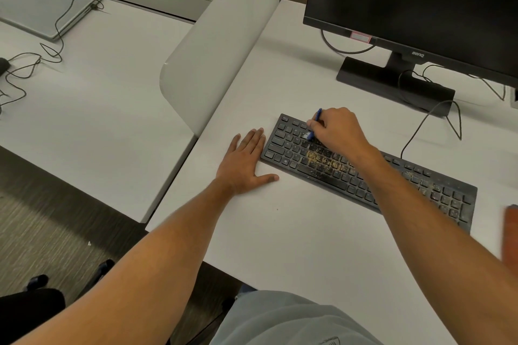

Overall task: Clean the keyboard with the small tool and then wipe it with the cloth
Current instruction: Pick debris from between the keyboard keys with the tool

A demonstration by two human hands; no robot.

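Observation:
A black keyboard (420, 187) lies slantwise on the white desk (294, 232), with yellowish crumbs and dust over its middle keys and number pad. My right hand (337, 131) grips a small blue-handled tool (318, 117) whose whitish tip touches the upper left keys. My left hand (244, 161) rests flat on the desk, fingers straight, right beside the keyboard's left end. No cloth shows clearly; a brownish-red thing (510, 228) sits cut off at the right edge.
A black monitor (420, 3) on its stand (392, 84) is behind the keyboard, with cables trailing over the desk. A pale divider panel (213, 56) separates a neighbouring desk that bears a closed laptop (42, 5) and wires. The desk's front edge is near my lap.

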